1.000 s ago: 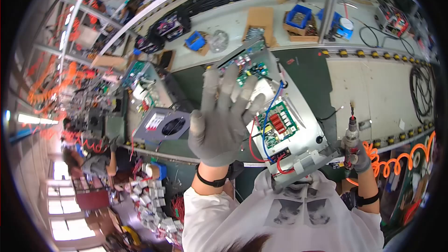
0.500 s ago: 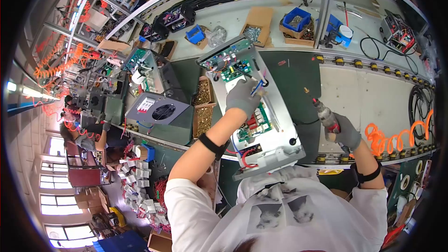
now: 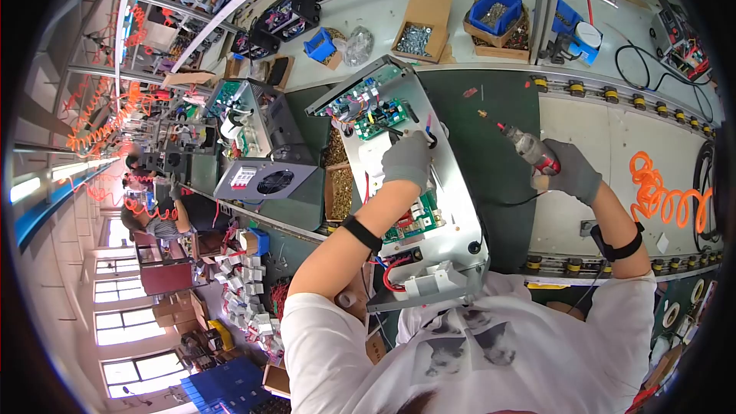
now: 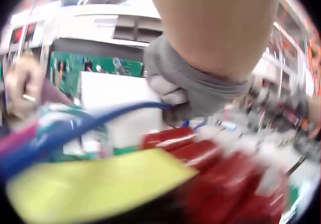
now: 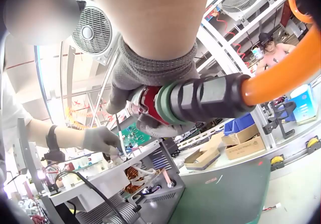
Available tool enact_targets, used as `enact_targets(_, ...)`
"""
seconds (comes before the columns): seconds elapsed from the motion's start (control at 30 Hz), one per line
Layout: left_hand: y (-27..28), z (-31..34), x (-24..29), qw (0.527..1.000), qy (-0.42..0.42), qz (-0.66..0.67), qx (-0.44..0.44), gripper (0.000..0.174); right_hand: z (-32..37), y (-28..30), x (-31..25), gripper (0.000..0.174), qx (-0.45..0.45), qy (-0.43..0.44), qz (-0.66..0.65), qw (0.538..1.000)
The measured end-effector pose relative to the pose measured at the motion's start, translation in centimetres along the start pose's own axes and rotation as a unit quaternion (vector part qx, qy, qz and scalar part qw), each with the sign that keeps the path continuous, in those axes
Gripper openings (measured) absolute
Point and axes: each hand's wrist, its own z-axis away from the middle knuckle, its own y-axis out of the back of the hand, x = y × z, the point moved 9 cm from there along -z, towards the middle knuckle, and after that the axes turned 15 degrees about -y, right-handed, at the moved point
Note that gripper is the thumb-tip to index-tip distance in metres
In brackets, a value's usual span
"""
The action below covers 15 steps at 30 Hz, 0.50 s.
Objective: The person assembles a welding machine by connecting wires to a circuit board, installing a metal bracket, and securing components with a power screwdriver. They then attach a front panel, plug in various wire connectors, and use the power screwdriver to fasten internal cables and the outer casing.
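An open metal chassis [image 3: 454, 211] with green circuit boards [image 3: 386, 118] lies at a slant before me. My gloved left hand [image 3: 406, 162] is down over its middle, and in the left wrist view its curled fingers pinch a blue cable [image 4: 113, 114]. Red block-shaped components [image 4: 220, 176] and a yellow sheet [image 4: 100, 181] fill the near part of that view, blurred. To the right of the chassis, my gloved right hand [image 3: 573, 172] grips a pneumatic screwdriver [image 3: 527, 147], its bit pointing up and left. An orange air hose [image 5: 283, 71] leaves the tool's rear fitting.
A second chassis [image 3: 264, 172] with a fan grille stands to the left. Boxes of brass-coloured parts [image 3: 338, 193] sit between the two. Along the back shelf are a cardboard box of screws [image 3: 416, 37] and a blue bin [image 3: 494, 12]. Rollers [image 3: 611, 95] border the bench.
My left hand, raised with fingers spread a second ago, has come down over the chassis to the blue cable. The right hand has carried the screwdriver up and left, tilting its bit toward the chassis.
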Motion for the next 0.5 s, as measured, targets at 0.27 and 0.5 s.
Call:
enact_targets(0.27, 7.2, 9.8, -2.5, 0.952, 0.030, 0.213, 0.219, 0.019, -2.5, 0.3, -1.6, 0.055, -0.045, 0.053, 0.062, 0.996)
enact_targets(0.5, 1.4, 9.2, -1.5, 0.965, 0.071, 0.193, 0.165, 0.015, -5.6, -4.3, -5.4, 0.057, -0.097, 0.088, 0.236, 0.963)
